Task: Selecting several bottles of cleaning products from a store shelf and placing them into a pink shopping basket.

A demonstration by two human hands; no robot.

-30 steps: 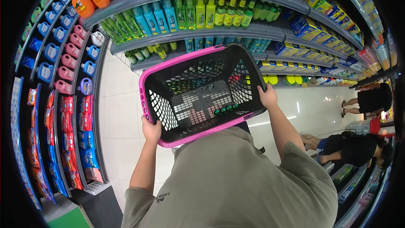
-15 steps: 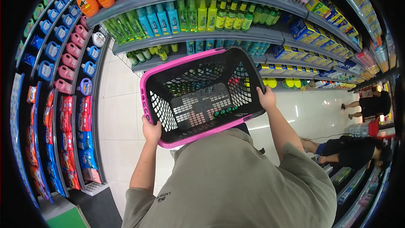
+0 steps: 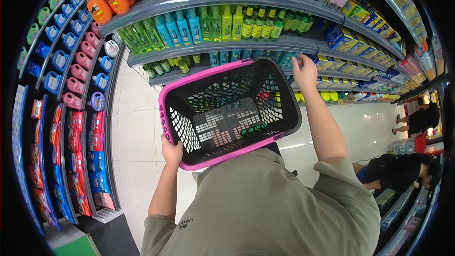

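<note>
A black mesh shopping basket with pink edging on its left and near sides is held in front of my body, its open top facing up. My left hand grips its pink left end near the front corner. Off the basket, my right hand is raised beyond its far right corner, in front of the shelf, with its fingers loosely bent and apart and nothing in them. Several small green round things show low at the basket's near side; I cannot tell whether they lie inside.
Ahead, a grey shelf carries green, blue and yellow bottles, with blue-and-yellow boxes to the right. Detergent jugs and red and blue bags line the left shelves. A person in black is at the right, and another stands farther off.
My right hand has let go of the basket's right rim and moved up and forward toward the shelf. The left hand keeps its grip, and the basket has dipped slightly.
</note>
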